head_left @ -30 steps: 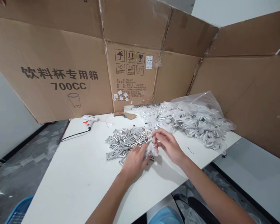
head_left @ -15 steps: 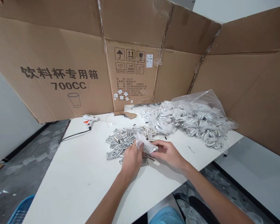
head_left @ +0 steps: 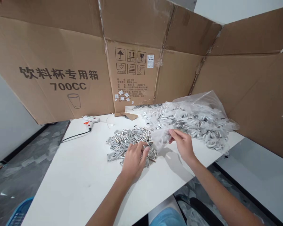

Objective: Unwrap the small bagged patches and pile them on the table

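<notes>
From the head camera, the left hand [head_left: 134, 161] lies over a loose pile of flat metal loops [head_left: 122, 146], fingers curved and resting on them; whether it grips one, I cannot tell. The right hand [head_left: 182, 145] is raised just above the surface [head_left: 61, 188], thumb and fingers pinched narrowly on a wisp of clear plastic film [head_left: 160, 138] that trails toward the pile. The pile sits near the middle of the surface. Beyond it and to the right lies a clear bag [head_left: 198, 105] heaped with film-wrapped loops [head_left: 193, 125]. At the far left of the surface is a glue gun [head_left: 91, 119] with its black cord [head_left: 76, 136]. A flattened cardboard carton [head_left: 61, 78] stands along the far edges, and a cardboard scrap [head_left: 129, 116] lies against it.
</notes>
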`<state>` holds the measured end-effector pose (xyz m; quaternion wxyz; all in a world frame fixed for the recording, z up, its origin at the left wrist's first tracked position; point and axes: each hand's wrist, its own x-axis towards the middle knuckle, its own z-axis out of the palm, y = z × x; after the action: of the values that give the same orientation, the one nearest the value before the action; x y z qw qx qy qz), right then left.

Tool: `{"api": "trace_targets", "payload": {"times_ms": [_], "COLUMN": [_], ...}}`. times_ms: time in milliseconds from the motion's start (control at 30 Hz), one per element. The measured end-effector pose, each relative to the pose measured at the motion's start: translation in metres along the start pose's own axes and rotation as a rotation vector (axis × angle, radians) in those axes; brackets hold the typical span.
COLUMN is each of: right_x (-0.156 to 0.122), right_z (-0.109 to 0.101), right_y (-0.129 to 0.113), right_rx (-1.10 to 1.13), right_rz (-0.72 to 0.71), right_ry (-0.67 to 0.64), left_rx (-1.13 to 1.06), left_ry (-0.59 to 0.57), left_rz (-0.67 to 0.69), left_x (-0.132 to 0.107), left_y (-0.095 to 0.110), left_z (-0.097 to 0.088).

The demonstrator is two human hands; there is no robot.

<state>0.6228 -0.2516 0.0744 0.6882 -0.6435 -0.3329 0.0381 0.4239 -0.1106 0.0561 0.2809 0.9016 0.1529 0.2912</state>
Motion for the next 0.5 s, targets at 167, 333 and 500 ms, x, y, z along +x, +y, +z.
{"api": "trace_targets", "payload": {"times_ms": [167, 333, 500], "right_x": [0.012, 0.018, 0.020], "right_z": [-0.005, -0.006, -0.007], "right_y": [-0.002, -0.012, -0.020], "right_rx": [-0.030, -0.040, -0.049], "right_rz": [-0.059, -0.092, -0.099], "right_ry": [0.131, 0.069, 0.090], "left_rx": [-0.008, -0.003, 0.010], "left_ry": [-0.010, -0.020, -0.022], "left_rz": [-0.002, -0.009, 0.016], "left_x": [0.000, 0.000, 0.001], "left_y": [-0.001, -0.002, -0.003], "left_z": [0.001, 0.003, 0.003]}}
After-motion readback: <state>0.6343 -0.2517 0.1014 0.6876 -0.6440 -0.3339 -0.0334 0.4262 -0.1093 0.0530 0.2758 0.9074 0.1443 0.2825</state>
